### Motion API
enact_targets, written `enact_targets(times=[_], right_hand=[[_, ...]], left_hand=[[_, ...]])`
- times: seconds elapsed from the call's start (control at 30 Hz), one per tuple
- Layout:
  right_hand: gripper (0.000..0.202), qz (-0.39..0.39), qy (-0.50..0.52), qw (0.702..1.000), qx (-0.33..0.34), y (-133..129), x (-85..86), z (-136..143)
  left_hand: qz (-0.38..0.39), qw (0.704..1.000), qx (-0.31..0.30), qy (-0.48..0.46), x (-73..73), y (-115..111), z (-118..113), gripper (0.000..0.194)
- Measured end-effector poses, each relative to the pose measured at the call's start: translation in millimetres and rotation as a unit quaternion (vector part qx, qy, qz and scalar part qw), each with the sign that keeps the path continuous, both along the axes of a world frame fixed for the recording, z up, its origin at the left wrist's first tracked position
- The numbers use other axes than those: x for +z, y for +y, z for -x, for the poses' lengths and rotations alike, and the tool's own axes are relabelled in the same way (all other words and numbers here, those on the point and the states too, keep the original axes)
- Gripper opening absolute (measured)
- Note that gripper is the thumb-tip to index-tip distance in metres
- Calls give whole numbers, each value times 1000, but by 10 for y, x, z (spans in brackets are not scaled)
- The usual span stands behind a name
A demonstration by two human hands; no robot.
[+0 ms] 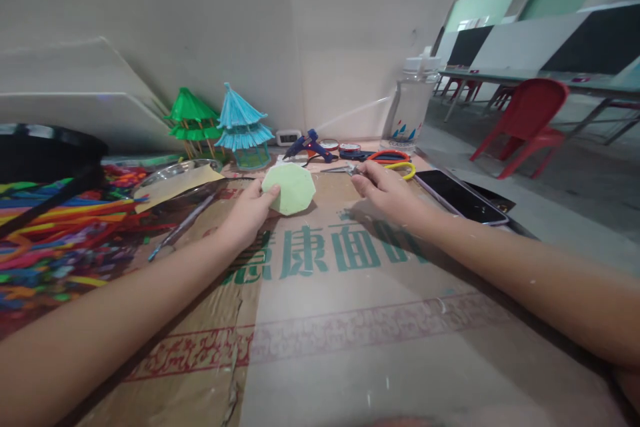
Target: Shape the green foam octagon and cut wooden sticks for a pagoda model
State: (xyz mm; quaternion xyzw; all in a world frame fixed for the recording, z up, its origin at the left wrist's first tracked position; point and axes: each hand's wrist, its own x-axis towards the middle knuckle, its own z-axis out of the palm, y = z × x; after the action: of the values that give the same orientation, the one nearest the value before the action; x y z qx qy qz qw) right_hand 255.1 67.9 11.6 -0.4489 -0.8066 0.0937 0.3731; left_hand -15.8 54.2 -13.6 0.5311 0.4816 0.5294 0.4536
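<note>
My left hand (251, 211) pinches the left edge of a pale green octagonal piece (292, 189), thumb on top, above the printed cardboard (320, 307). To the right, my right hand (383, 188) is at the scissors with red and yellow handles (407, 169), near their blades. Its fingers are drawn together, and whatever they hold is too small and blurred to name. Behind the green piece lies a blue glue gun (310, 147) with a small red light.
A green model pavilion (191, 113) and a blue one (243, 121) stand at the back. Colourful pipe cleaners (65, 233) and a metal tray (175, 177) are at left. A water bottle (411, 103), phone (461, 197) and red chair (533, 113) are at right.
</note>
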Motion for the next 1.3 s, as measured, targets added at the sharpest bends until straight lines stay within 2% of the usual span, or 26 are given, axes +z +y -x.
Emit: enact_targets(times=[0.07, 0.1, 0.17, 0.2, 0.23, 0.27, 0.3, 0.33, 0.37, 0.43, 0.47, 0.5, 0.53, 0.6, 0.63, 0.67, 0.7, 0.77, 0.8, 0.87, 0.93, 1.03, 1.17, 1.3], right_hand=[[24, 26, -26, 999, 9, -16, -24, 29], [22, 41, -36, 998, 44, -87, -25, 73], [18, 85, -57, 978, 184, -347, 20, 199], [22, 120, -69, 948, 288, -510, 65, 266], [25, 177, -89, 903, 380, -668, 120, 325], [28, 237, -108, 853, 452, -800, 177, 366], [34, 275, -110, 829, 474, -887, 228, 387], [38, 289, -96, 832, 464, -919, 267, 385], [39, 287, -80, 848, 438, -897, 290, 364], [36, 223, -45, 917, 329, -747, 286, 293], [35, 186, -36, 940, 284, -661, 268, 260], [36, 178, -29, 949, 258, -595, 246, 237], [36, 197, -27, 941, 275, -563, 226, 230], [37, 284, -25, 888, 361, -597, 196, 261], [37, 308, -3, 873, 377, -641, 186, 288], [37, 307, 24, 877, 369, -682, 176, 313], [37, 274, 53, 900, 334, -705, 164, 329], [37, 144, 96, 960, 219, -666, 121, 318], [39, 78, 105, 978, 161, -607, 91, 292], [45, -4, 109, 990, 91, -459, 25, 220], [52, -31, 108, 991, 78, -349, -30, 161], [54, -58, 103, 989, 94, -347, -65, 150], [43, -68, 92, 988, 102, -478, -50, 222], [27, -54, 97, 986, 127, -542, -33, 287]], left_hand=[[3, 1000, 3, -15, -6, 27, -1, 36], [3, 1000, 5, -22, -6, 28, -5, 37], [4, 999, 11, -35, -3, 19, -15, 37], [4, 999, 14, -39, -1, 13, -20, 37], [4, 999, 16, -42, 0, 9, -23, 37], [5, 999, 17, -43, 1, 6, -24, 36], [4, 999, 16, -43, 0, 4, -25, 37], [3, 999, 14, -43, -2, 3, -26, 38], [1, 999, 12, -42, -5, 4, -26, 38], [-5, 999, 8, -39, -13, 9, -26, 41], [-7, 999, 7, -35, -18, 14, -26, 42], [-10, 999, 6, -30, -23, 19, -26, 43], [-13, 1000, 4, -24, -28, 24, -25, 43], [-29, 1000, -1, -8, -31, 25, -24, 44], [-42, 999, -6, 3, -30, 18, -25, 44], [-57, 998, -10, 14, -25, 2, -29, 44], [-73, 997, -14, 26, -17, -24, -34, 43], [-99, 994, -20, 51, 7, -105, -56, 38], [-112, 991, -24, 68, 22, -156, -71, 35], [-141, 983, -31, 110, 49, -265, -103, 26], [-172, 971, -36, 164, 68, -355, -127, 18], [-202, 951, -39, 231, 74, -417, -130, 13], [-240, 921, -34, 303, 81, -433, -102, 9], [-295, 875, -49, 381, 117, -477, -103, 8]])
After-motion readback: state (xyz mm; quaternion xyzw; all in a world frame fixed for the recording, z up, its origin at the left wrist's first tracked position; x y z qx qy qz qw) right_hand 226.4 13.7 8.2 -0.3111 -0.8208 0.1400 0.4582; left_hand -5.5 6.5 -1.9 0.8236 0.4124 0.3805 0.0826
